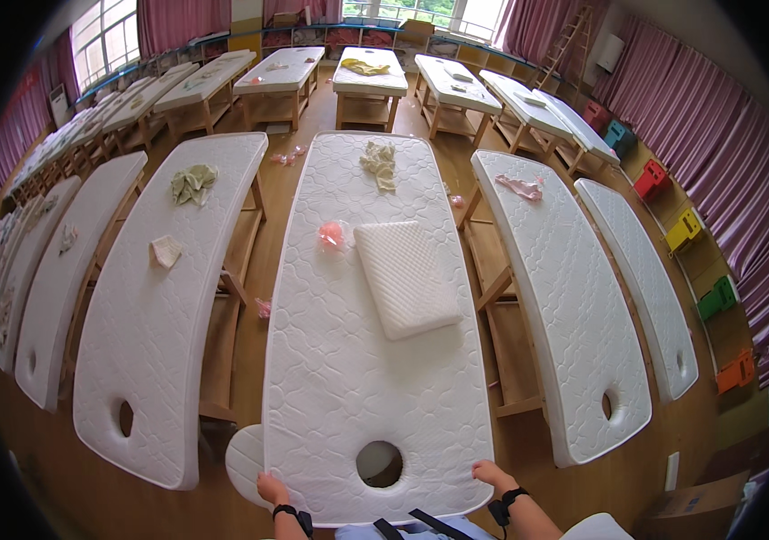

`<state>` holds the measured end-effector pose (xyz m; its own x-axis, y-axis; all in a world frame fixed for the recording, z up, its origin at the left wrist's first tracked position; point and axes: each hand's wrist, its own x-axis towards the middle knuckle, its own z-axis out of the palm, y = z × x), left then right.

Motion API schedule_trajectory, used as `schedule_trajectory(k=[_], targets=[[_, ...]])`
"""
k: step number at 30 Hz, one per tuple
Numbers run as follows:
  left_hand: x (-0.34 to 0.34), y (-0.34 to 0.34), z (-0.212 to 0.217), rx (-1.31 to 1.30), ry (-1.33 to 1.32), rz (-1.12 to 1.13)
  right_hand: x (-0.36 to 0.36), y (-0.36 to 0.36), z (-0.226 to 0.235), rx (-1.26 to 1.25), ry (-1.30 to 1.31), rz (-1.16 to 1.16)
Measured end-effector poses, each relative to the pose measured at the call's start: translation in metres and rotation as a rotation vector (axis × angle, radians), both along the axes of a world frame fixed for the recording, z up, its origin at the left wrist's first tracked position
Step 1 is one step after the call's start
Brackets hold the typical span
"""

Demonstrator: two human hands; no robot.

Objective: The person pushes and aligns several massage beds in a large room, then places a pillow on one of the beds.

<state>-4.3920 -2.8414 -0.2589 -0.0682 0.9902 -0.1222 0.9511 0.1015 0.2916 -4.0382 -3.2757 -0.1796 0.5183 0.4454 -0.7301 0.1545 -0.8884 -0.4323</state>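
Observation:
A long white quilted mattress [330,387] with a round hole near its close end lies on the massage bed in front of me. My left hand [273,489] is closed at its near left edge, my right hand [494,476] at its near right edge; the undersides of the fingers are hidden. Further along the mattress rests a white textured foam pillow [409,279], slightly askew. Left of it sits a small clear bag with something pink-orange inside [334,236]. A crumpled pale cloth [378,166] lies near the far end.
Similar beds stand on both sides, one at left [150,315] with cloths and one at right [564,297]. A round white seat [245,463] is beside my left hand. Coloured plastic chairs [686,231] line the right wall. A cardboard box [699,511] is at lower right.

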Motion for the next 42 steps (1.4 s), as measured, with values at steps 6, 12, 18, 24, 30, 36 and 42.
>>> schedule_trajectory(k=[6,12,18,24,30,36,42], targets=[[0.01,-0.019,0.009,0.048,-0.026,0.03,0.026,-0.03,0.032,-0.037,0.034,0.023],[0.02,-0.024,0.014,-0.018,-0.007,0.139,0.073,-0.045,0.041,-0.121,-0.137,-0.037],[0.031,-0.04,0.017,0.008,-0.099,0.147,0.083,-0.007,0.026,-0.158,-0.131,0.104],[0.054,-0.035,0.023,-0.124,0.15,-0.03,0.092,0.096,0.024,0.019,-0.222,0.237],[0.147,-0.003,0.049,0.103,-0.074,-0.529,0.133,0.168,0.017,0.105,-0.476,0.306],[0.193,0.018,0.017,0.24,0.014,-0.475,0.153,0.258,0.034,0.353,-0.728,0.322],[0.189,0.024,0.004,0.287,-0.079,-0.483,0.179,0.319,0.028,0.392,-1.071,0.332]])
